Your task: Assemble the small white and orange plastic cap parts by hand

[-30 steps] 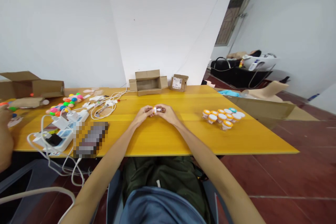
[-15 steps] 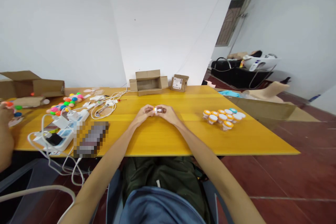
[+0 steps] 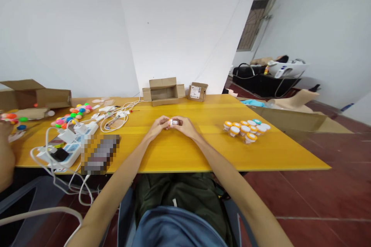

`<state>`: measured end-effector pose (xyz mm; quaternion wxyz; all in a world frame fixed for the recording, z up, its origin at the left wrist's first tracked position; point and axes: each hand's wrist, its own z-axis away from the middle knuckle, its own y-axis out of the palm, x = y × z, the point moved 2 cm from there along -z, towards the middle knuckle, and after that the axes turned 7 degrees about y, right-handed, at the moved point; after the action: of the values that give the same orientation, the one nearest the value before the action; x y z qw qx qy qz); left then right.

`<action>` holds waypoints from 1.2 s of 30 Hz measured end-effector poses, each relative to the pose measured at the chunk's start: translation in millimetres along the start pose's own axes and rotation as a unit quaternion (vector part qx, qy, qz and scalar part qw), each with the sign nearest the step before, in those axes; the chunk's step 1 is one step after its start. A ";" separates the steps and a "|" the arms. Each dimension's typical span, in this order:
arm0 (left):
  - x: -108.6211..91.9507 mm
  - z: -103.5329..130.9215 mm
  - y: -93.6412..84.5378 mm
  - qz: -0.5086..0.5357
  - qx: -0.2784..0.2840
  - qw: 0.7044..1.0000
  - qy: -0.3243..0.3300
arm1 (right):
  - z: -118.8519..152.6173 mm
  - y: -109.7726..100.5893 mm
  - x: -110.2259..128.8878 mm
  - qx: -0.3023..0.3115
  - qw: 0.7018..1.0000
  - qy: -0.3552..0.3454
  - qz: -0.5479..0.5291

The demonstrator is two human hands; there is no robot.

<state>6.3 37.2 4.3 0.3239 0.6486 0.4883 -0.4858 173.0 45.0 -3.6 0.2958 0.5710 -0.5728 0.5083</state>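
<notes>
A small jar (image 3: pixel 174 122) with a white and orange lid lies sideways between my two hands, above the middle of the yellow table (image 3: pixel 179 154). My left hand (image 3: pixel 160 125) has its fingers closed on the lid end. The other end of the jar is gripped by my right hand (image 3: pixel 184 125). Several small jars (image 3: pixel 245 129) with orange, white and teal lids stand grouped on the table to the right.
An open cardboard box (image 3: pixel 164 93) and a smaller box (image 3: pixel 198 91) stand by the wall. At the left are a power strip (image 3: pixel 78 144) with cables, a blurred phone (image 3: pixel 101 154), colourful balls (image 3: pixel 72 115), another open box (image 3: pixel 52 97) and another person's arm (image 3: pixel 5 158).
The jar has turned slightly between my hands, so more of its printed side shows. At the far left, the other person's hand has shifted down a little.
</notes>
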 end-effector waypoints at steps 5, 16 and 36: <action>-2.9 1.6 0.7 -0.009 0.007 1.000 0.004 | -0.3 -1.7 -2.2 0.005 1.000 0.007 0.009; -2.8 0.8 0.7 -0.008 0.002 1.000 -0.004 | -1.3 -0.7 -4.1 -0.006 1.000 0.005 0.013; -3.6 1.3 -1.0 0.028 -0.015 0.999 -0.009 | -6.9 -10.3 -3.5 -0.005 1.000 0.008 -0.029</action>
<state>4.7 35.2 7.4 0.3517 0.6527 0.4743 -0.4747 181.8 54.3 -2.2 0.3178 0.5817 -0.5561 0.5014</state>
